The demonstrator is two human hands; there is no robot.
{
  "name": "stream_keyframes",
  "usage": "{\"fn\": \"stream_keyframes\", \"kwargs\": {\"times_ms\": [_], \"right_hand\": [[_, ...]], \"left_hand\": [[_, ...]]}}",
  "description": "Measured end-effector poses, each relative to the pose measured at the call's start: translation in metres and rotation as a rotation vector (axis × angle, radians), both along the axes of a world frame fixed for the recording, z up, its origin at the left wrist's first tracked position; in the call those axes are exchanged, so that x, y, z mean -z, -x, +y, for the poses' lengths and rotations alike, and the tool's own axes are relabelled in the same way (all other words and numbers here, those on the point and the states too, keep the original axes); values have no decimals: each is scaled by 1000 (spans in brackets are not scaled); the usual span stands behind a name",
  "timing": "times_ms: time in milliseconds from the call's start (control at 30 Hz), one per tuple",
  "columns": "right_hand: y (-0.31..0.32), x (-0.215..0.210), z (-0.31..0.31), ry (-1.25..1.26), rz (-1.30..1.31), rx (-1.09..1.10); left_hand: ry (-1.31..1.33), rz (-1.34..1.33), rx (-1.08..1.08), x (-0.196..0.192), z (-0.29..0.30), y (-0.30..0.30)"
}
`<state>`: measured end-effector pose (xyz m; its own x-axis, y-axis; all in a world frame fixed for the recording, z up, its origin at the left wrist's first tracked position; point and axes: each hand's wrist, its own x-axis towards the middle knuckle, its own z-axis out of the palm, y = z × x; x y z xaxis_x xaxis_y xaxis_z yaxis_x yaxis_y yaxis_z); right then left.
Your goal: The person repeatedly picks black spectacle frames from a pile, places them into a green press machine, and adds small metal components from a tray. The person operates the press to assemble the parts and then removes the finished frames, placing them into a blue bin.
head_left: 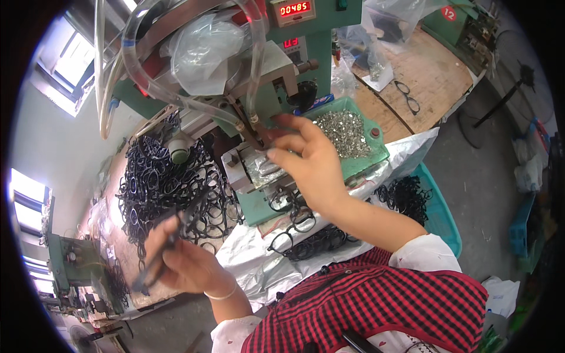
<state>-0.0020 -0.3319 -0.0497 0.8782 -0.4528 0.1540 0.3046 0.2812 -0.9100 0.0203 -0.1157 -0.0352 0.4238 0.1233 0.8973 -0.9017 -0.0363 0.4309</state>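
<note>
My left hand (182, 262) is closed around a dark eyeglass frame (145, 279), slightly blurred, held left of the machine above the table edge. My right hand (315, 162) reaches in at the green bench machine (347, 17), its thumb and fingers drawn together beside the work head (252, 138). Whatever sits between those fingertips is too small or hidden to make out. Below them is a metal fixture (235, 170) partly wrapped in clear film. Just right of that hand, a green tray (381, 154) holds many small shiny metal parts (346, 134).
A big heap of dark eyeglass frames (153, 182) covers the table at left. More frames (315, 244) lie on silver foil (250, 259) in front of me. A teal basket (448, 226) with frames stands at right. One frame (407, 97) lies on the wooden table. Clear hoses (132, 65) loop overhead.
</note>
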Motion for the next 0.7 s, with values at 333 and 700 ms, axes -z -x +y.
{"fn": "stream_keyframes", "kwargs": {"times_ms": [333, 700], "right_hand": [[9, 101, -122, 1394, 292, 561], [35, 133, -96, 1145, 14, 803]], "left_hand": [[-762, -279, 197, 17, -60, -17], [-693, -241, 220, 31, -60, -19]]}}
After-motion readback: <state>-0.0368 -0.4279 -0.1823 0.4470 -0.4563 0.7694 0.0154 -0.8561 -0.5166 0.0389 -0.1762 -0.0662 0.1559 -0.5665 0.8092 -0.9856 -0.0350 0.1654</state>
